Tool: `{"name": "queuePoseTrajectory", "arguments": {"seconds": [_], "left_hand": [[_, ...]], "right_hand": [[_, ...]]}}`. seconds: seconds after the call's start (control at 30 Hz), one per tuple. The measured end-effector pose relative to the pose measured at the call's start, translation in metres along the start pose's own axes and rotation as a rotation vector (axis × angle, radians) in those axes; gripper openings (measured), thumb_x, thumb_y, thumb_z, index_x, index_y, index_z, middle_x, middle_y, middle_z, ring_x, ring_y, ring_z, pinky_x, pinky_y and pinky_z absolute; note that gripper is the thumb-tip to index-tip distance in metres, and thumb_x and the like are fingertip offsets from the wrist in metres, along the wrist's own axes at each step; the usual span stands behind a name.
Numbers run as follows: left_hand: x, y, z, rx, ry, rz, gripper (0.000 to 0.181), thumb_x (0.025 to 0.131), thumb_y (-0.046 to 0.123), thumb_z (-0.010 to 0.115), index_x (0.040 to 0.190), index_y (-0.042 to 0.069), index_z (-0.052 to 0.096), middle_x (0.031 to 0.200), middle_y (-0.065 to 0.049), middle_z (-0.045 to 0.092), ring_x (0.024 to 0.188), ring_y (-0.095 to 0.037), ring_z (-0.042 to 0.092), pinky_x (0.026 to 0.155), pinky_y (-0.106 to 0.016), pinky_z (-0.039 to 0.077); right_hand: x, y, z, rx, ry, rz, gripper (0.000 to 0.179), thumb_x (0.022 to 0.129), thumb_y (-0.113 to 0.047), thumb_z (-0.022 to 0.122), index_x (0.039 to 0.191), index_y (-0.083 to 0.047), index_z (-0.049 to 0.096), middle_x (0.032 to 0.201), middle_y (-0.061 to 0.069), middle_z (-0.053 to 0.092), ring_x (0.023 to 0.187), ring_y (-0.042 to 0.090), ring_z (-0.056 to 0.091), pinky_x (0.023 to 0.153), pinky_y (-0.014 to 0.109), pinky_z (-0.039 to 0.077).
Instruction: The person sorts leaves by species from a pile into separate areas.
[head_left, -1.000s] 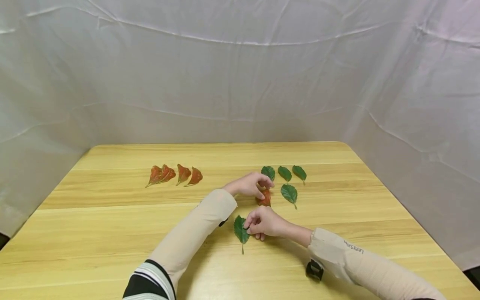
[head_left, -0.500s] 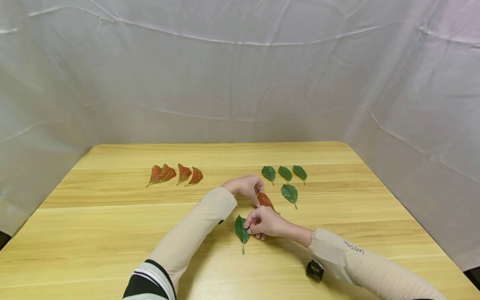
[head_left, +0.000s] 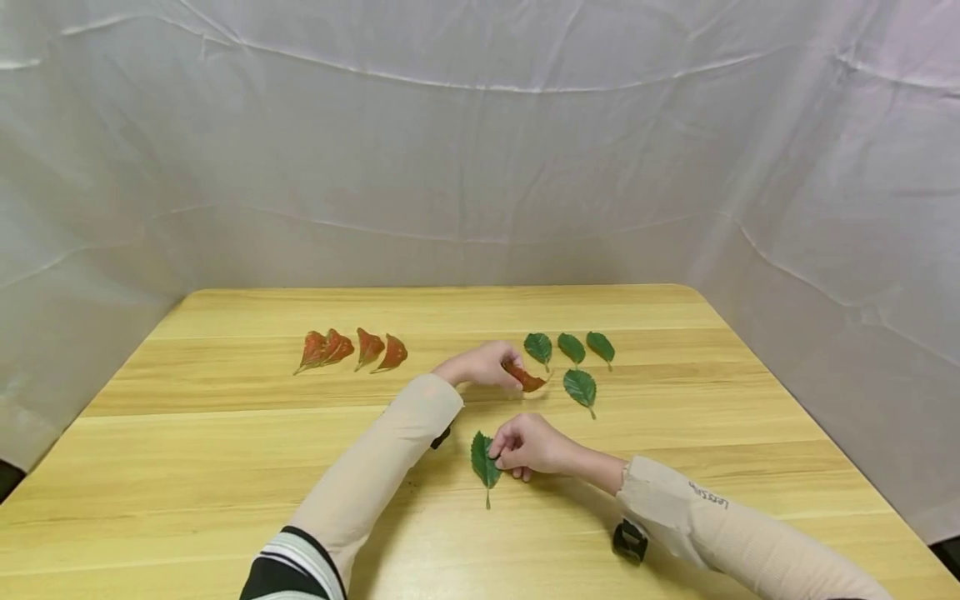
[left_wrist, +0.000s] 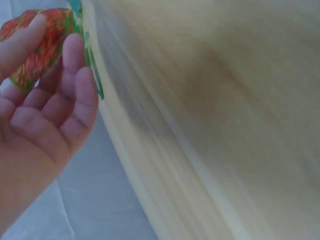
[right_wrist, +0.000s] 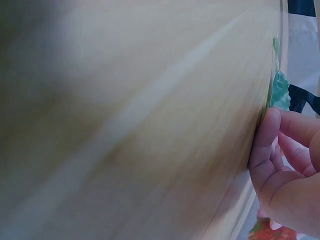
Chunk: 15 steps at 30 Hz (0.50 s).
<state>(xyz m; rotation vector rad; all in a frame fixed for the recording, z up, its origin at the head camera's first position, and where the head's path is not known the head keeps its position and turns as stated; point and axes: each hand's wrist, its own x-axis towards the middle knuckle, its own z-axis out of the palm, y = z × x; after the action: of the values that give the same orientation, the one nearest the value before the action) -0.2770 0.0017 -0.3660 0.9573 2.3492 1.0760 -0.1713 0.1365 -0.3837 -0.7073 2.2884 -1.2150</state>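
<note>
My left hand (head_left: 486, 365) pinches a red leaf (head_left: 525, 378) between thumb and fingers, held just above the table. In the left wrist view the thumb lies across the red leaf (left_wrist: 50, 42), whose mottled red surface has a green edge. Nearer to me, my right hand (head_left: 531, 443) pinches the right edge of a green leaf (head_left: 483, 460), its stem towards me. The right wrist view has the thumb and forefinger at the green leaf (right_wrist: 281, 92), close to the tabletop.
Several red leaves (head_left: 367, 347) lie in a row at the back left of the wooden table (head_left: 225, 467), two overlapping. Several green leaves (head_left: 579, 388) are at the right, three in a back row and one in front. A pale curtain (head_left: 465, 150) surrounds the table.
My left hand has lifted the red leaf off the table and turned it, drawing back slightly to the left. The right hand and green leaf have stayed put.
</note>
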Motion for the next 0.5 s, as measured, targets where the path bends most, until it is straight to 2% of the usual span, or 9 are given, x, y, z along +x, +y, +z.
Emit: {"name": "queuePoseTrajectory", "arguments": {"seconds": [0.1, 0.27, 0.37, 0.5], "left_hand": [[-0.0009, 0.0007, -0.0009, 0.005, 0.097, -0.008, 0.014, 0.078, -0.001, 0.066, 0.091, 0.0, 0.059, 0.076, -0.004, 0.057, 0.065, -0.012, 0.05, 0.058, -0.022, 0.042], [-0.0023, 0.0035, -0.003, -0.074, 0.219, 0.002, 0.032, 0.077, 0.001, 0.068, 0.107, -0.001, 0.056, 0.072, -0.005, 0.056, 0.063, -0.013, 0.049, 0.056, -0.021, 0.042], [-0.0039, 0.0057, -0.0057, -0.155, 0.285, 0.024, 0.033, 0.077, 0.0, 0.067, 0.108, -0.001, 0.055, 0.074, -0.007, 0.056, 0.065, -0.014, 0.051, 0.06, -0.023, 0.044], [-0.0068, 0.0064, -0.01, -0.255, 0.363, 0.061, 0.03, 0.079, 0.0, 0.066, 0.106, -0.002, 0.052, 0.08, -0.011, 0.058, 0.07, -0.018, 0.058, 0.066, -0.035, 0.05]], "right_hand": [[-0.0004, -0.001, 0.0007, -0.007, 0.005, 0.014, 0.004, 0.076, 0.006, 0.064, 0.079, 0.009, 0.063, 0.055, 0.008, 0.056, 0.043, 0.009, 0.05, 0.041, 0.024, 0.046], [0.0001, -0.0003, 0.0008, -0.015, 0.002, 0.023, 0.005, 0.077, 0.005, 0.063, 0.079, 0.009, 0.063, 0.055, 0.007, 0.056, 0.043, 0.009, 0.049, 0.041, 0.024, 0.046], [0.0007, -0.0001, 0.001, -0.015, -0.001, 0.024, 0.005, 0.077, 0.005, 0.063, 0.079, 0.009, 0.063, 0.055, 0.007, 0.056, 0.043, 0.009, 0.049, 0.042, 0.025, 0.047], [0.001, -0.0003, 0.001, -0.014, -0.001, 0.024, 0.004, 0.078, 0.005, 0.063, 0.079, 0.009, 0.063, 0.055, 0.007, 0.056, 0.043, 0.009, 0.049, 0.042, 0.026, 0.047]]}}
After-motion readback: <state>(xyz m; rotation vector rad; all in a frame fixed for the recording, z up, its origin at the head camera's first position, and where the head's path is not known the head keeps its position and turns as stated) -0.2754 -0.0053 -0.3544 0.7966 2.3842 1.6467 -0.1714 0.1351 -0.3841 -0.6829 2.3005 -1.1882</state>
